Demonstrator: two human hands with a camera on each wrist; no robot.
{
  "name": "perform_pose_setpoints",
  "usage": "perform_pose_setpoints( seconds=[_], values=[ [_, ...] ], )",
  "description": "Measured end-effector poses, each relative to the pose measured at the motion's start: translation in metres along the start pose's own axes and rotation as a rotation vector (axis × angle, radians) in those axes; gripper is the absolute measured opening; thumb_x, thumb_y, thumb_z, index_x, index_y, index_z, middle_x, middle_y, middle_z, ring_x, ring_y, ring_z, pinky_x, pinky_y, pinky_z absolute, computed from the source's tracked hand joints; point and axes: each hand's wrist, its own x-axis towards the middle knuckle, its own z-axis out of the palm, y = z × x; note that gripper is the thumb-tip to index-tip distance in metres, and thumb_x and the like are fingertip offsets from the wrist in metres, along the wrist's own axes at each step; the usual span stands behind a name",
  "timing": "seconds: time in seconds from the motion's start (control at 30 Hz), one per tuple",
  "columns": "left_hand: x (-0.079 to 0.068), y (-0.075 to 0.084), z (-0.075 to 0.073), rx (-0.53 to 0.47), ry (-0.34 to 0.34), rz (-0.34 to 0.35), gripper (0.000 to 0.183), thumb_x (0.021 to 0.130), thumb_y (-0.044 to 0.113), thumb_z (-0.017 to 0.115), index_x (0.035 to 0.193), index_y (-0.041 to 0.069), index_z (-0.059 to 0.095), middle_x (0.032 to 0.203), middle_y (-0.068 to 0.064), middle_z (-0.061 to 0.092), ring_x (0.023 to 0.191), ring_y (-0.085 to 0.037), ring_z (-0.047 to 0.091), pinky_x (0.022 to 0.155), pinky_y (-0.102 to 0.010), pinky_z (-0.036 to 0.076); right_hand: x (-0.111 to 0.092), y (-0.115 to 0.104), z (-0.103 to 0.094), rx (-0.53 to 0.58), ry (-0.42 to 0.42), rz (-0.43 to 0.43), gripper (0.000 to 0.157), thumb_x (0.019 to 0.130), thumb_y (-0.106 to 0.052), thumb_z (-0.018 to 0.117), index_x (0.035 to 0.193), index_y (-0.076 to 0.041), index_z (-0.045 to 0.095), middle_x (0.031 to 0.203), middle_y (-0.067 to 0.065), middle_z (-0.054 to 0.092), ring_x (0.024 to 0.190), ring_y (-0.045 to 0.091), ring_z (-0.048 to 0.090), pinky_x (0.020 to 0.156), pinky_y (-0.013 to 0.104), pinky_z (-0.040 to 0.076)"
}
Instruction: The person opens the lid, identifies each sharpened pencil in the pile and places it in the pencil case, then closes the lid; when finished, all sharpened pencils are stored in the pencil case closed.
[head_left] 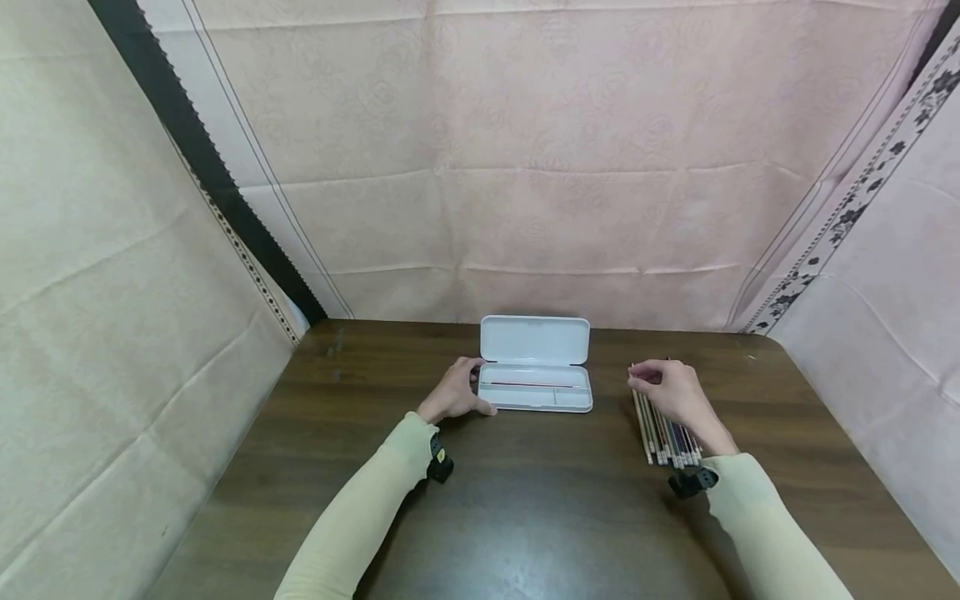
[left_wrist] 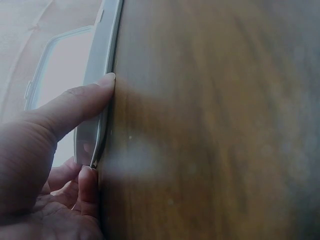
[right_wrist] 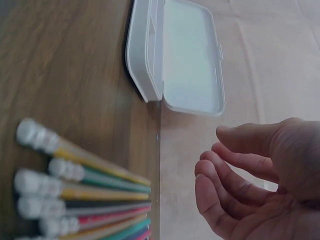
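A white pencil case point(head_left: 536, 401) lies with its lid point(head_left: 534, 340) raised at the back. One thin reddish stick, like a pencil point(head_left: 525, 384), lies in its long compartment. My left hand point(head_left: 459, 387) grips the case's left end, thumb point(left_wrist: 75, 107) on the front side and fingers round the end. To the right, a row of pencils point(head_left: 660, 437) with white erasers lies side by side, eraser ends towards me. Above their far ends is my right hand point(head_left: 675, 392), its fingers loosely bent, thumb and fingertips apart with nothing between them in the right wrist view.
The brown wooden table point(head_left: 525, 500) carries the case near its back edge. Pale cloth point(head_left: 562, 167) hangs behind the table and at both sides. Each wrist wears a small black camera on a strap. A stretch of table separates case and pencils.
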Motion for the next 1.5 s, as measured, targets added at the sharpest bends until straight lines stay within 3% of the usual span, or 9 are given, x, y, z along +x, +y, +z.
perform_pose_setpoints(
  seconds=[0.33, 0.77, 0.97, 1.5],
  values=[
    [-0.002, 0.001, 0.000, 0.003, 0.000, 0.001, 0.098, 0.081, 0.020, 0.097, 0.163, 0.008, 0.046, 0.162, -0.017, 0.047, 0.144, -0.035, 0.052, 0.122, -0.053, 0.047, -0.025, 0.016, -0.015, -0.017, 0.071, 0.099, 0.024, 0.104, -0.016, 0.073, 0.119, 0.001, 0.079, 0.112, 0.024, 0.081, 0.096, 0.034, 0.075, 0.072, 0.033, 0.053],
    [-0.001, 0.001, -0.001, 0.009, 0.000, 0.011, 0.098, 0.081, 0.021, 0.097, 0.163, 0.009, 0.046, 0.162, -0.017, 0.047, 0.144, -0.034, 0.052, 0.122, -0.053, 0.047, -0.050, 0.041, -0.020, -0.030, 0.029, 0.228, 0.024, 0.101, -0.015, 0.074, 0.114, 0.005, 0.079, 0.098, 0.020, 0.081, 0.079, 0.019, 0.066, 0.064, 0.032, 0.048],
    [-0.001, 0.001, -0.001, -0.002, 0.001, 0.005, 0.097, 0.081, 0.021, 0.098, 0.163, 0.009, 0.046, 0.162, -0.017, 0.047, 0.144, -0.035, 0.052, 0.122, -0.053, 0.047, -0.058, 0.048, -0.015, -0.110, 0.042, 0.228, 0.020, 0.098, -0.012, 0.074, 0.107, 0.005, 0.081, 0.089, 0.016, 0.081, 0.078, 0.023, 0.068, 0.066, 0.033, 0.049],
    [0.001, 0.001, -0.001, 0.000, -0.007, 0.011, 0.097, 0.081, 0.020, 0.098, 0.162, 0.008, 0.047, 0.160, -0.017, 0.047, 0.143, -0.035, 0.052, 0.122, -0.054, 0.047, -0.062, 0.050, -0.007, -0.180, 0.039, 0.211, 0.014, 0.095, -0.007, 0.072, 0.093, 0.003, 0.083, 0.095, 0.025, 0.081, 0.080, 0.032, 0.069, 0.070, 0.048, 0.054]
  ],
)
